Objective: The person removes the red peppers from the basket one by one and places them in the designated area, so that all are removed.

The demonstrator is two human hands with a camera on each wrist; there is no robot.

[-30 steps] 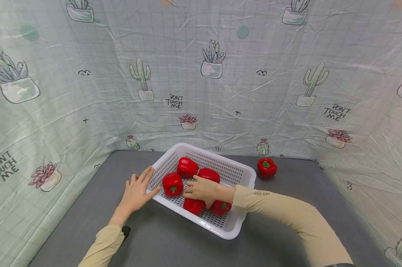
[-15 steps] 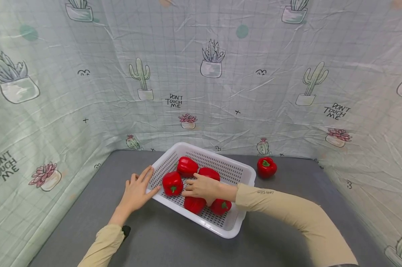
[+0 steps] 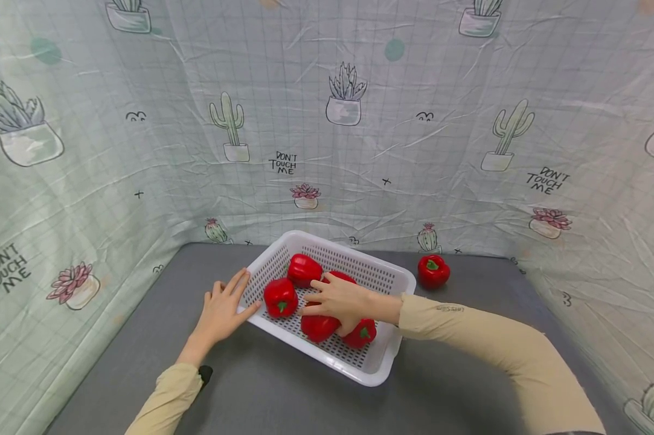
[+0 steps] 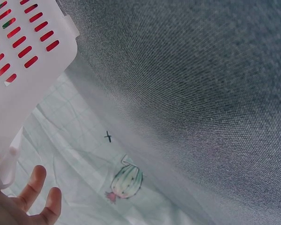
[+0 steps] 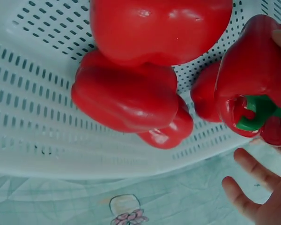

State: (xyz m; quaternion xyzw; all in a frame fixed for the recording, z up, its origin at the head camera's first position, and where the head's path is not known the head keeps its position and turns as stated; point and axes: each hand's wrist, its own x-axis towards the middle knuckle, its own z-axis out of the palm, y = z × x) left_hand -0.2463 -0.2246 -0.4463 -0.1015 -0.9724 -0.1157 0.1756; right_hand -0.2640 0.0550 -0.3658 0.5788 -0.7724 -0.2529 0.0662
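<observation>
A white perforated basket [image 3: 408, 284] stands on the grey table and holds several red bell peppers. My right hand [image 3: 340, 299] reaches into it, with fingers spread over and thumb curled round one red pepper [image 3: 318, 327]. That pepper fills the top of the right wrist view [image 5: 159, 28]. Other peppers lie at the basket's back [image 3: 304, 269], its left [image 3: 280, 297] and its front [image 3: 361, 334]. My left hand [image 3: 221, 311] rests flat on the table, its straight fingers touching the basket's left wall [image 4: 18, 70].
One more red pepper [image 3: 433, 270] stands on the grey table [image 3: 468, 374] just right of the basket, near the back. Cactus-print cloth [image 3: 359, 151] walls the table in on the left, back and right.
My right hand has shifted slightly right and upward in the basket, and the pepper under it has come up with it. The left hand and basket have stayed put.
</observation>
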